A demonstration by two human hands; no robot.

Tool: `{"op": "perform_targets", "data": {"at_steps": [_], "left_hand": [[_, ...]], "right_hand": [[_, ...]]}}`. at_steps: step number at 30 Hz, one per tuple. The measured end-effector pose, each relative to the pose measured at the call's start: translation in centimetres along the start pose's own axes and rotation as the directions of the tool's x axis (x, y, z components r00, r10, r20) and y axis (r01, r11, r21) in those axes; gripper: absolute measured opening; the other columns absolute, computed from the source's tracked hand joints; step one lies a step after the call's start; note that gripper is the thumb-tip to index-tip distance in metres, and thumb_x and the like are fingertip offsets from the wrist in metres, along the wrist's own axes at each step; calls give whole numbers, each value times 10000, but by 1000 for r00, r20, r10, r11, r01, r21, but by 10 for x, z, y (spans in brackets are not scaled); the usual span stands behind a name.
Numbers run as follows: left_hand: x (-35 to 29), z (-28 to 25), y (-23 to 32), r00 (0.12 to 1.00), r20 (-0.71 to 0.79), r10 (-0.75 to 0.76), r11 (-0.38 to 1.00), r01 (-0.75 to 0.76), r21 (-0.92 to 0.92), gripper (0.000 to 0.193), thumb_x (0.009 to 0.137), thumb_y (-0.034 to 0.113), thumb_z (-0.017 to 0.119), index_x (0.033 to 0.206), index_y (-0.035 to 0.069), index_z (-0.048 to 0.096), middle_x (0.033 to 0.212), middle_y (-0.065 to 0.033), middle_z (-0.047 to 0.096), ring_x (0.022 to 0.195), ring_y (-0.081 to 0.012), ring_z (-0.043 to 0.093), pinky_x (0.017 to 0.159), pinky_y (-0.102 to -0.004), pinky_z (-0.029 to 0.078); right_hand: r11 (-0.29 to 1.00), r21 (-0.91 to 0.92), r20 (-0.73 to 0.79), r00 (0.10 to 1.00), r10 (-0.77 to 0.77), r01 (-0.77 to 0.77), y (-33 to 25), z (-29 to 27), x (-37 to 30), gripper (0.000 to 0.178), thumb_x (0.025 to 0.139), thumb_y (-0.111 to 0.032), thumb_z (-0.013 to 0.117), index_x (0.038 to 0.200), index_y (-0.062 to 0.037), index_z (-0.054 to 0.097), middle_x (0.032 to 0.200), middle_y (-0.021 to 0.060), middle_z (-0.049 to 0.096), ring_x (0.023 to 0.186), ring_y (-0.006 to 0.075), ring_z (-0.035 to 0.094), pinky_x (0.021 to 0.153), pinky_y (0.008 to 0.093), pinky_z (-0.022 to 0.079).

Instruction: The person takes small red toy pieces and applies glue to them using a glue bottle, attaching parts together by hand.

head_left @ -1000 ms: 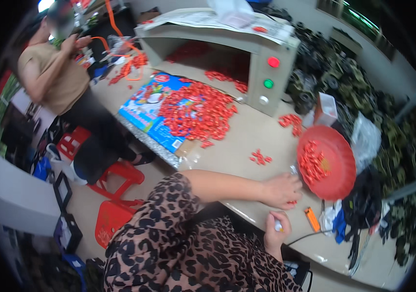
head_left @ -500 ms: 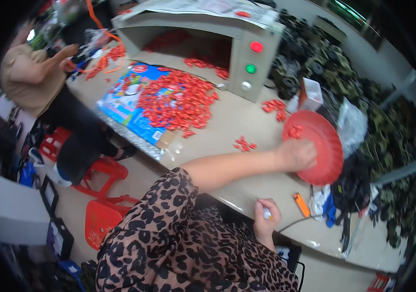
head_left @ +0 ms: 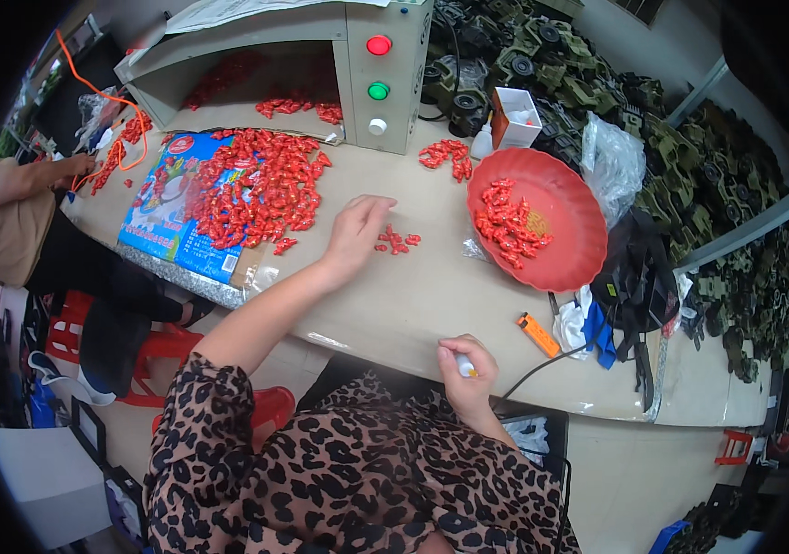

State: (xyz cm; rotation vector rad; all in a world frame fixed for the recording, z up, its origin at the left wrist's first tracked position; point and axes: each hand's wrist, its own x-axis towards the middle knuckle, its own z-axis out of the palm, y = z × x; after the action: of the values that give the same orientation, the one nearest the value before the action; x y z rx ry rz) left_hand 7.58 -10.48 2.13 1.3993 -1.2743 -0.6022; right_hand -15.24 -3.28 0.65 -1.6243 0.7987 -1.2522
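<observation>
My left hand [head_left: 357,231] is stretched out over the beige table [head_left: 431,295], fingers spread, right beside a small cluster of red pieces [head_left: 396,242]. Whether a piece is under the fingers is hidden. My right hand [head_left: 468,367] stays at the table's near edge, closed around a small white bottle [head_left: 464,367] with an orange tip. A red round dish [head_left: 551,222] holding several red pieces sits to the right. A big heap of the same red pieces [head_left: 251,189] lies on a blue printed sheet [head_left: 168,231] to the left.
A grey machine [head_left: 357,55] with red and green buttons stands at the back. Another loose cluster of red pieces [head_left: 448,155], a white box [head_left: 516,115], an orange lighter [head_left: 538,334], and piles of dark green toy vehicles [head_left: 690,157] are on the right. Another person [head_left: 16,222] sits at far left.
My left hand has left the red dish and moved left to the small cluster of red pieces. My right hand has stayed at the table edge with the bottle.
</observation>
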Motion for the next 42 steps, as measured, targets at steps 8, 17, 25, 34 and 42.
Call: {"op": "perform_targets", "data": {"at_steps": [8,17,25,34,42], "left_hand": [[-20,43,-17,945,215,246,940,-287,186,217,726,43,556,933,-22,545,968,-147,529,963,-279,495,829,-345,408],[-29,74,-1,864,328,382,899,-430,87,170,677,-1,533,840,-4,581,915,-151,545,986,-320,468,852,-370,386],[42,-33,-11,919,88,385,866,-392,310,163,705,35,523,856,27,587,844,-124,551,865,-287,494,767,-386,400],[155,-130,-77,955,-47,293,700,-181,691,138,710,55,520,824,31,595,849,-109,538,864,-281,473,774,-367,402],[168,-127,-88,895,318,313,281,-407,869,122,741,120,499,723,21,568,825,-103,515,813,-261,460,711,-357,405]], "right_hand": [[993,57,-2,995,102,-102,5,3,-2,42,724,35,557,764,25,566,644,26,501,574,77,446,511,188,335],[866,373,-94,915,393,-333,-3,6,24,167,784,-57,541,925,13,486,669,32,491,566,89,456,534,202,380],[819,458,8,923,385,-345,-6,15,44,265,758,-59,542,993,-5,432,790,60,481,661,148,479,625,270,407],[859,365,51,929,367,-359,0,16,33,290,757,0,511,1037,-1,436,819,77,505,667,166,526,626,257,422],[864,357,72,933,352,-354,3,18,39,305,801,-106,472,1073,24,426,799,93,512,663,173,526,612,277,424]]}}
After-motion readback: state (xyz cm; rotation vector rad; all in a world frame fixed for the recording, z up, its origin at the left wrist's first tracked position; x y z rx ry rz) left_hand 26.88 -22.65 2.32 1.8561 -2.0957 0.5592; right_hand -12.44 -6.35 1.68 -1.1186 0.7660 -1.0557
